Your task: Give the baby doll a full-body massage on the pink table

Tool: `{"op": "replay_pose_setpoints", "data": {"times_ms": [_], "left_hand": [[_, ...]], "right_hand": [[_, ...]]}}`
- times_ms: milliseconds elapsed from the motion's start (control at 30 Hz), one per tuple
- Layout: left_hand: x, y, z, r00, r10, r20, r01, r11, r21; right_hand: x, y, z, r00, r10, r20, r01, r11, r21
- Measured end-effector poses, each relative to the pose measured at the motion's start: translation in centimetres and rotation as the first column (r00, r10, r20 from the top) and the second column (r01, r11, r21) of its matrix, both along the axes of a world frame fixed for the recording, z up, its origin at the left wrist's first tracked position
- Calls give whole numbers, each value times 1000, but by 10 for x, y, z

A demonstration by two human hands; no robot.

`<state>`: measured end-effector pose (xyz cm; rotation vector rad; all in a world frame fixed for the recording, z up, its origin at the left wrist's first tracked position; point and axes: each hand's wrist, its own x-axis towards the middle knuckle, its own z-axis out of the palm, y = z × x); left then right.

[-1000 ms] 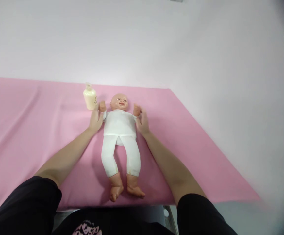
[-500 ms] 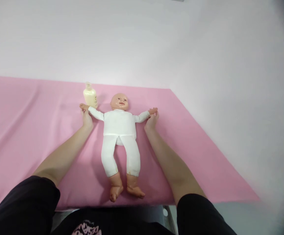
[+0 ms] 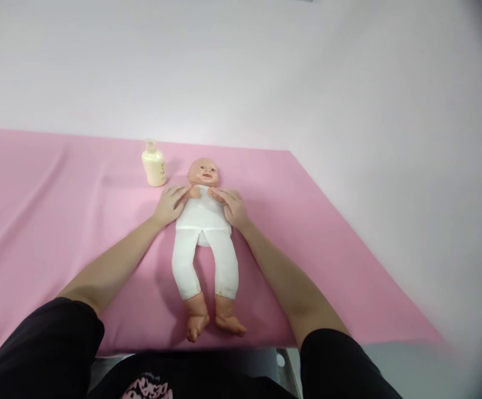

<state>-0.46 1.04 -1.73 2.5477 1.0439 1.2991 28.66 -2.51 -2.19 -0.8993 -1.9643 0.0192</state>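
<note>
Left to right: a pale bottle (image 3: 153, 164) stands on the pink sheet (image 3: 36, 188), just beside the doll (image 3: 204, 233), which lies on its back mid-sheet. My left hand (image 3: 170, 203) and right hand (image 3: 231, 206) each grasp one of the doll's small hands, folded together on its chest. I judge this the arms-crossed phase of an arm exercise; a gentle, even grip seems called for.

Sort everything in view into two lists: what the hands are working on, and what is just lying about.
In hand:
- baby doll: left hand and right hand fold its arms onto its chest

Lying about:
- cream lotion bottle, upright, beside the doll's head
- pink sheet, under everything
</note>
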Motion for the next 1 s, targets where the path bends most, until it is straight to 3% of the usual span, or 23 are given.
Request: {"op": "replay_pose_setpoints", "data": {"times_ms": [100, 267, 400, 500, 633, 767, 867, 1000], "left_hand": [[5, -3, 3, 987, -38, -158, 42, 999, 20], [7, -4, 2, 992, -22, -121, 24, 1000, 12], [4, -2, 1, 995, 14, 95, -11, 1000, -28], [1, 2, 0, 918, 67, 392, -27, 994, -105], [-9, 20, -8, 654, 273, 705, -32, 942, -335], [-20, 41, -21, 349, 528, 774, 45, 815, -577], [-23, 50, -28, 287, 564, 774, 49, 799, -600], [-23, 53, -32, 314, 553, 771, 19, 809, -588]], "right_hand": [[-3, -3, 4, 994, 8, 110, -5, 1000, -27], [-2, -2, 3, 996, -1, 89, 5, 999, -39], [-1, 1, -4, 996, -4, -89, 2, 1000, -21], [1, 6, -10, 955, -42, -293, 23, 997, -69], [10, 18, -15, 775, -97, -625, 18, 991, -131], [28, 34, -24, 433, -311, -846, 48, 945, -323], [38, 41, -30, 228, -459, -859, 52, 886, -460], [40, 43, -35, 257, -444, -858, 58, 894, -445]]}}
